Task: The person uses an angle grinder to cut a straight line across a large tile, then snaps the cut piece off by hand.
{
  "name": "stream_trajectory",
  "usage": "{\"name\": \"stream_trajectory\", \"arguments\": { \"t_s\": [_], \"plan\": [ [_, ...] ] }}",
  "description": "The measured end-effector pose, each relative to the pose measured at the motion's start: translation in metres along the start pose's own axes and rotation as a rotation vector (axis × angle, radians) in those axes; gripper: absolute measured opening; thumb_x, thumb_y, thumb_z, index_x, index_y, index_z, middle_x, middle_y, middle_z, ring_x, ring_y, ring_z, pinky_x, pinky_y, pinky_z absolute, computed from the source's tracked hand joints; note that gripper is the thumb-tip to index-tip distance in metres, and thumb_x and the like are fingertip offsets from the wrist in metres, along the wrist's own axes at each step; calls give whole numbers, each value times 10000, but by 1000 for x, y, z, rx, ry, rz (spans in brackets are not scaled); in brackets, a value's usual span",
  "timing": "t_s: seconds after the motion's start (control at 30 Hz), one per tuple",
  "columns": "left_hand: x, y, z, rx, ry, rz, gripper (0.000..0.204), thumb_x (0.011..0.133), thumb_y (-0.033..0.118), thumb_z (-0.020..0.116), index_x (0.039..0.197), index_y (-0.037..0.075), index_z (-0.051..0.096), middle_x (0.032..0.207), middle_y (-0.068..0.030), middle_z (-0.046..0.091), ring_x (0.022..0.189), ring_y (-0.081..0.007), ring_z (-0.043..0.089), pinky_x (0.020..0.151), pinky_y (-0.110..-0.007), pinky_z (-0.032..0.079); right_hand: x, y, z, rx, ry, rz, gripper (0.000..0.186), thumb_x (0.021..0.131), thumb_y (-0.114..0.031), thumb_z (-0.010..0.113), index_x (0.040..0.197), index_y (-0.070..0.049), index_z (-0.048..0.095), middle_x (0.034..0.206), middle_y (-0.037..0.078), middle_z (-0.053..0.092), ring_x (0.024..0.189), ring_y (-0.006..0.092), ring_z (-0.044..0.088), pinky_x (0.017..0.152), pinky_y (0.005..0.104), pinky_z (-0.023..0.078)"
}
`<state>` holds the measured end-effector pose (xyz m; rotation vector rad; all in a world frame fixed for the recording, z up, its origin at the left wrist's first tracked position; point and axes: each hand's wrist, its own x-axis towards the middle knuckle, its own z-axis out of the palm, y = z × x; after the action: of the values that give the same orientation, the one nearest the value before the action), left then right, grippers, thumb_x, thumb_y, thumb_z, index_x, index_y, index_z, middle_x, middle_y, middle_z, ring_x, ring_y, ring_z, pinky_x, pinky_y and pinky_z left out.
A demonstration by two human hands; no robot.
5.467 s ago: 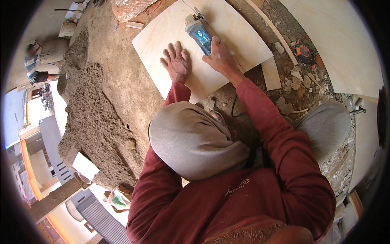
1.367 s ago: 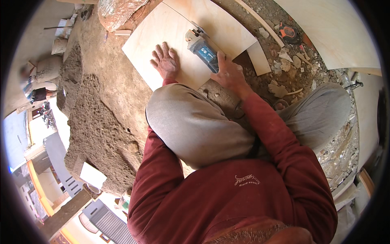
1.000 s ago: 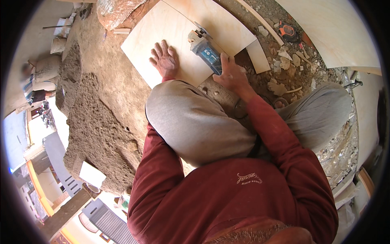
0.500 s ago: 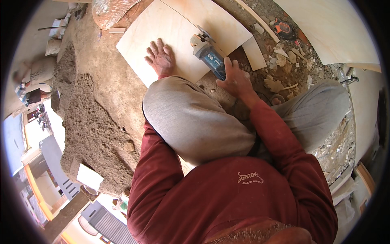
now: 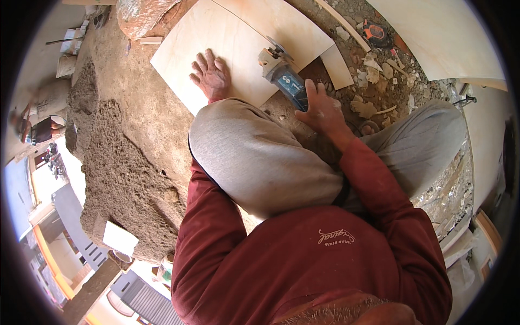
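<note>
A cream tile (image 5: 184, 51) lies on the dirt floor in front of my knees, with a thin dark line running across it from its far edge to the disc of an angle grinder (image 5: 288, 82). My left hand (image 5: 212, 76) lies flat on the tile, left of that line, fingers spread. At the near edge of the tile, my right hand (image 5: 324, 110) is wrapped round the rear of the blue-grey grinder. Its disc stands upright over the tile along the line. Whether the disc touches the tile, I cannot tell.
A narrow tile strip (image 5: 337, 67) lies right of the tile. Farther right are an orange and black tape measure (image 5: 375, 33), broken rubble (image 5: 374, 89) and another large tile (image 5: 444, 40). A sand heap (image 5: 122, 162) spreads to the left, and a person (image 5: 40, 127) is at the far left.
The grinder and my right hand have shifted slightly toward me and to the right. My left hand stays flat on the tile. The person at the far left has changed posture.
</note>
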<state>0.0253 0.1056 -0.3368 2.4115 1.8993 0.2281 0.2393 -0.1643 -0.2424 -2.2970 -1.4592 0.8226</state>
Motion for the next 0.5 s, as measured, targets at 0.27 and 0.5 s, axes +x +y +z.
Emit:
{"name": "stream_trajectory", "arguments": {
  "t_s": [0.27,0.5],
  "plan": [
    [0,1,-2,11,-9,-5,626,1107,504,273,1667,229,319,1750,-158,237,1610,-411,173,1275,-632,97,-6,3,-3,21,-2,-11,823,799,-328,827,1430,-40,384,1216,244,572,1029,457,705,850,563,572],
    [0,4,-4,12,-36,-28,629,1105,510,245,1680,260,305,1766,-129,211,1631,-391,136,1301,-606,65,-11,5,-3,25,-4,-15,824,792,-327,826,1424,-38,382,1205,249,573,1006,464,708,842,567,575]
  ]
}}
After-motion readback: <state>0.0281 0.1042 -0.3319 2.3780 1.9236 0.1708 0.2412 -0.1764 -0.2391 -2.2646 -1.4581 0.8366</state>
